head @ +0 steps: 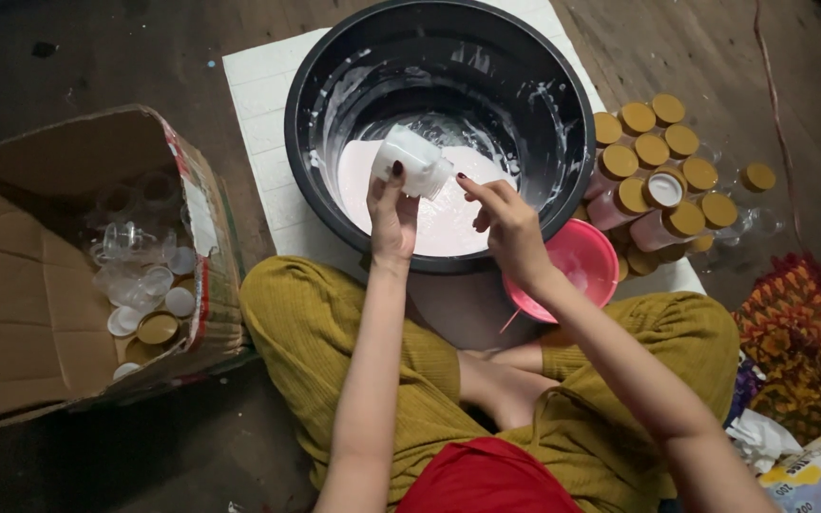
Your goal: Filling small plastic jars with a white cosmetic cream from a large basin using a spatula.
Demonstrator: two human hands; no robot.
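Two bare hands at work over a large black basin (334, 85), far of centre, standing on a white mat (258, 95). Pale pink-white liquid (448, 223) pooled in the basin's bottom, streaks up the inner wall.

Left hand (391, 214): fingers closed round a small white bottle (412, 160), held tilted above the liquid, mouth pointing down and to the right. Dark polish on the nails.

Right hand (510, 228): just right of the bottle, index finger and thumb stretched toward the bottle's mouth, remaining fingers curled in. Contact with the mouth or cap: cannot tell. Nothing else seen in its grip.

Pink bowl (586, 261) near the right wrist, against the basin's near-right rim, whitish residue inside, thin stick leaning out at its near edge.

Cluster of filled bottles (658, 166) right of the basin, standing upright, mustard-yellow caps on nearly all, one with a white top. One or two clear bottles at the far-right edge of the cluster.

Open cardboard box (30, 313) on the left, flaps spread, holding clear empty bottles (130, 247) and loose caps, white and yellow, jumbled.

Legs crossed in mustard-yellow trousers (334, 323), near centre, knees just short of the mat. Red garment at the near edge. Patterned cloth (800, 342) and a printed bag (819, 475) at near right. Dark floor all round.
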